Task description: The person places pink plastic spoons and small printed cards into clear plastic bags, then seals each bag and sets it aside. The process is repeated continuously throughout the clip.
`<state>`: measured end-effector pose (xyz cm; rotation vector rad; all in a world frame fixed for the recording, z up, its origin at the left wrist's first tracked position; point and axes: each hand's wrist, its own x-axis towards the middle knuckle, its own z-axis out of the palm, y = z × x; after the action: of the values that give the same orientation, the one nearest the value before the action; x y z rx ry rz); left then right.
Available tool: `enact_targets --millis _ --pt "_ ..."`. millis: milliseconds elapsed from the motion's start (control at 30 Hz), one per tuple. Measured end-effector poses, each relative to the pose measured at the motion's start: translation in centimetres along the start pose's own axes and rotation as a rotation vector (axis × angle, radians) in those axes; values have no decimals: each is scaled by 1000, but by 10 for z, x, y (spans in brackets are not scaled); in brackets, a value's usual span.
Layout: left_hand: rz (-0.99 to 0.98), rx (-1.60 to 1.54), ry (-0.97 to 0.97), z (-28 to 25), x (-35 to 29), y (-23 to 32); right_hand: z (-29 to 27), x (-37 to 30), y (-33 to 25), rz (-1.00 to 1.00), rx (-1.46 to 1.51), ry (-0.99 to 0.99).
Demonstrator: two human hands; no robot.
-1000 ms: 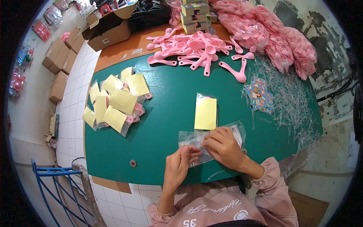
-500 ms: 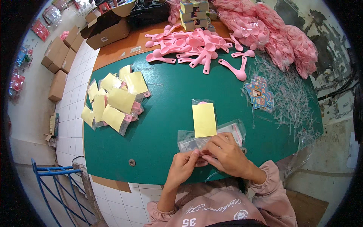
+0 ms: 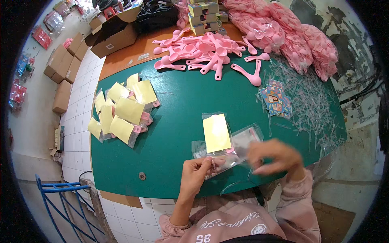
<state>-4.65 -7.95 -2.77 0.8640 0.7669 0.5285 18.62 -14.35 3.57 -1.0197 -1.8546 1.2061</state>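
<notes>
Close in front of me lies a small clear packet [image 3: 217,133] with a yellow card in it and the end of a pink spoon showing at its lower edge. My left hand [image 3: 197,172] pinches the near end of this packet between thumb and fingers. Under it is a stack of flat clear plastic bags [image 3: 246,139], set at a slant. To the right, apart from the packet, my right hand [image 3: 275,156] is smeared by motion. Whether it holds anything cannot be made out.
Filled packets with yellow cards [image 3: 129,108] lie heaped at left. Pink spoons [image 3: 210,50] are piled at the back, beside bulging bags of spoons [image 3: 283,38]. Blue printed cards [image 3: 276,98] and scattered clear plastic strips [image 3: 304,103] lie at right on the green table [image 3: 170,121].
My right hand has left the packet and swung to the right. The packet has shifted slightly toward me, showing the spoon's end. My left hand keeps its pinch near the same place.
</notes>
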Motion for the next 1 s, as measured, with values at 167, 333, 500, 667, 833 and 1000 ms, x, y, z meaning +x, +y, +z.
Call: enact_targets --millis 167,333,500,667,833,1000 --pt "-51 118 -77 -1 -1 4 -109 -64 14 550 -368 571" --pt "-51 -12 -47 14 -6 7 -40 -42 3 415 -1015 726" --pt "-29 34 -108 0 -9 -1 49 10 17 304 -277 500" --pt "-40 -89 -39 5 -9 14 52 6 31 375 196 596" --pt "298 581 73 10 2 18 56 6 41 397 347 555" --pt "351 750 88 7 10 12 63 15 35 481 576 700"
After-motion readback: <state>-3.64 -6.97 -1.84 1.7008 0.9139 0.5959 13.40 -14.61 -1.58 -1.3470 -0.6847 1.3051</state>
